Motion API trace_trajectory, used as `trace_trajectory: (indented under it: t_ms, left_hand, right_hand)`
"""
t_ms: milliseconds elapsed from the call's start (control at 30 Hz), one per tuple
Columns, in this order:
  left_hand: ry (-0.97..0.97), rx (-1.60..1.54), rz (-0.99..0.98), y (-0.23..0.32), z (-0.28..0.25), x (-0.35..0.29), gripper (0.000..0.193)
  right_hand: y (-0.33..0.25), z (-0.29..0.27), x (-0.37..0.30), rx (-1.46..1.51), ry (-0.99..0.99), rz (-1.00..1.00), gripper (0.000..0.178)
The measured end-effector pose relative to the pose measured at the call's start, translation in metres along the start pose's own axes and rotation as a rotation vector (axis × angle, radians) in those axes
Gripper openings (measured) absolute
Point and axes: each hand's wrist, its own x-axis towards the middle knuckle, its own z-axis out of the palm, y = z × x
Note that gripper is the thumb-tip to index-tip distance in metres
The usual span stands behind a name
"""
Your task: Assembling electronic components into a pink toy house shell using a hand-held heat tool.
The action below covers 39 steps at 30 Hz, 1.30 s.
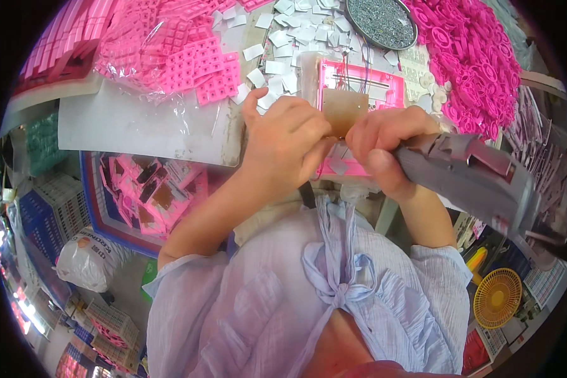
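Observation:
In front of me on the table lies a pink plastic housing point(394, 94) with thin wires. A brown board point(345, 107) sits over it. My left hand point(290, 135) is closed at the board's lower left corner, thumb and fingers pinched together; whatever is between the fingertips is too small or hidden to name. My right hand point(390, 142) wraps around a dark grey electric screwdriver point(466, 173), blurred, its body slanting down to the right. The driver's front end is hidden by my fingers, close to the board's lower edge.
Pink keypad parts point(198, 66) are heaped at the far left, white squares point(277, 66) beside them. A round bowl of screws point(381, 22) stands at the back, near piled pink parts point(469, 63). A bin point(94, 201) of pink assemblies sits lower left; a yellow basket point(498, 297) lower right.

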Motion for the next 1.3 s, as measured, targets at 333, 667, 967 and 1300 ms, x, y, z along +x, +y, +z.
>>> trace_trajectory:
  t_ms: [333, 667, 967, 1300]
  left_hand:
    - [0.039, -0.022, 0.012, 0.005, 0.015, -0.006, 0.013]
    - [0.137, 0.074, -0.096, 0.001, 0.005, 0.003, 0.023]
    - [0.112, 0.098, -0.122, -0.007, -0.008, -0.015, 0.019]
    - [0.111, 0.069, -0.103, -0.008, -0.002, -0.016, 0.017]
  right_hand:
    - [-0.022, -0.002, 0.018, 0.342, 0.037, -0.082, 0.029]
    - [0.004, -0.005, 0.038, 0.210, 0.111, -0.066, 0.025]
    - [0.028, -0.002, 0.050, 0.050, 0.029, -0.079, 0.021]
    - [0.025, 0.004, 0.052, 0.057, 0.026, -0.020, 0.023]
